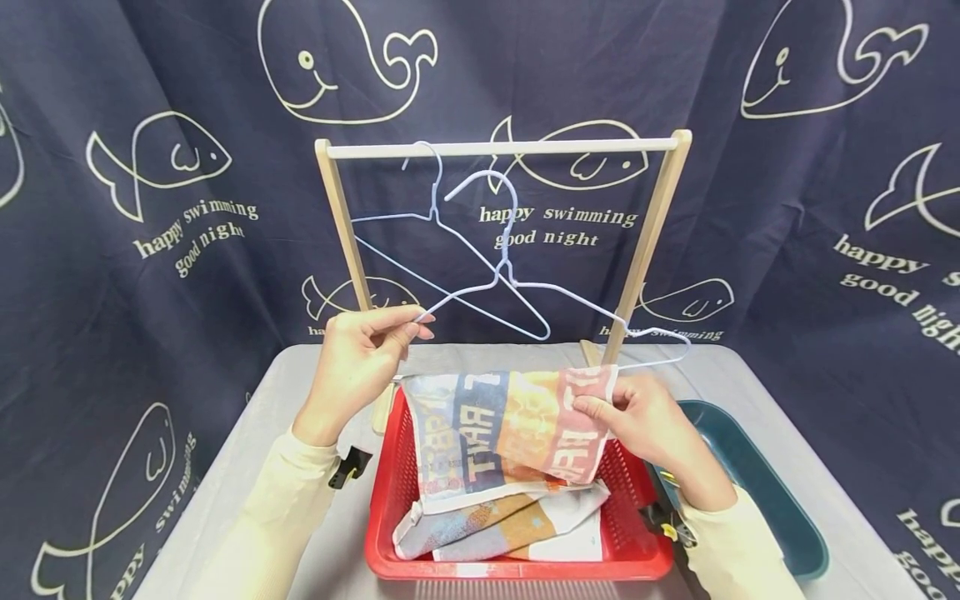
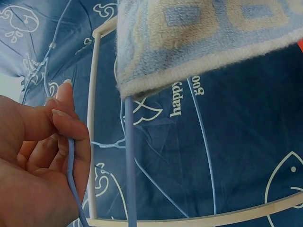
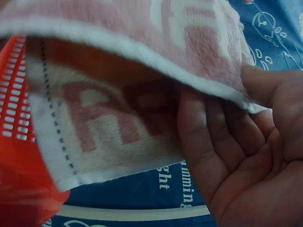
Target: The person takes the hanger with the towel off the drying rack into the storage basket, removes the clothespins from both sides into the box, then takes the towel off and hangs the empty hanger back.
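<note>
My left hand (image 1: 352, 362) pinches the left shoulder of a light blue clothes hanger (image 1: 514, 218) between thumb and fingers, its hook pointing up. A towel (image 1: 483, 429) with coloured blocks and lettering hangs folded over the hanger's lower bar, above a red basket. Its right edge is pinched by my right hand (image 1: 648, 417), thumb in front and fingers behind. In the right wrist view the towel (image 3: 113, 113) shows two layers, the fingers between them. In the left wrist view the hanger's bar (image 2: 130, 161) runs out from under the towel's pale edge.
A second blue hanger (image 1: 435, 196) hangs from the white rail (image 1: 555, 147) of a wooden-sided rack behind. Another patterned towel (image 1: 517, 523) lies in the red basket (image 1: 517, 571). To the right, partly behind my forearm, stands a dark teal tub (image 1: 810, 533).
</note>
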The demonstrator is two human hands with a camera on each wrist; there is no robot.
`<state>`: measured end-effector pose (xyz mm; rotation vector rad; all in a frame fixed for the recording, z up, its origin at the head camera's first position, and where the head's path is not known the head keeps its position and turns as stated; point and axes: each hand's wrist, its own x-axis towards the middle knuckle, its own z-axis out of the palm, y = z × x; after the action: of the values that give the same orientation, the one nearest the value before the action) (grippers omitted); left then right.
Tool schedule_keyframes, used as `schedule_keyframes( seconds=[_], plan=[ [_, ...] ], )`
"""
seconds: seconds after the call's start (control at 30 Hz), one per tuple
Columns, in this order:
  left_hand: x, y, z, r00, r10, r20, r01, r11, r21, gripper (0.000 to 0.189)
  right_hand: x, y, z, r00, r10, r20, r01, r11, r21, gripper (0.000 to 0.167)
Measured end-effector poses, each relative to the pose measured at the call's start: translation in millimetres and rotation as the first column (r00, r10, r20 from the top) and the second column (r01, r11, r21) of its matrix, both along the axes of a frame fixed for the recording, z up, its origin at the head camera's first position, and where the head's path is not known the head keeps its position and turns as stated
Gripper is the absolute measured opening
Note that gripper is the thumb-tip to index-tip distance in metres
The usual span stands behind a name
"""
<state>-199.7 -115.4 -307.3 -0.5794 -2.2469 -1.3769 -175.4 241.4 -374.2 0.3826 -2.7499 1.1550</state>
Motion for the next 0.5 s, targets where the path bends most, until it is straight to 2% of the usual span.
schedule_keyframes(
  seconds=[0.13, 0.23, 0.37, 0.5],
  plan=[
    [0.2, 0.3, -0.4, 1.000, -0.007, -0.001, 0.007, 1.000, 0.007, 0.025, 1.1, 0.1, -2.6, 0.999, 0.013, -0.042, -0.009, 0.996, 0.089, 0.034],
    [0.3, 0.2, 0.1, 1.000, -0.006, -0.006, 0.007, 1.000, 0.012, 0.025, 1.7, 0.4, -3.9, 0.998, 0.031, -0.051, -0.025, 0.992, 0.120, 0.045],
    [0.6, -0.2, 1.2, 1.000, 0.004, -0.005, -0.004, 1.000, 0.004, 0.024, 3.1, 0.6, -5.1, 0.999, 0.042, -0.021, -0.039, 0.990, 0.135, 0.046],
    [1.3, -0.3, 2.1, 1.000, 0.011, -0.002, -0.011, 1.000, -0.003, 0.024, 3.4, 1.6, -6.6, 0.998, 0.069, -0.005, -0.067, 0.987, 0.149, 0.039]
  ],
)
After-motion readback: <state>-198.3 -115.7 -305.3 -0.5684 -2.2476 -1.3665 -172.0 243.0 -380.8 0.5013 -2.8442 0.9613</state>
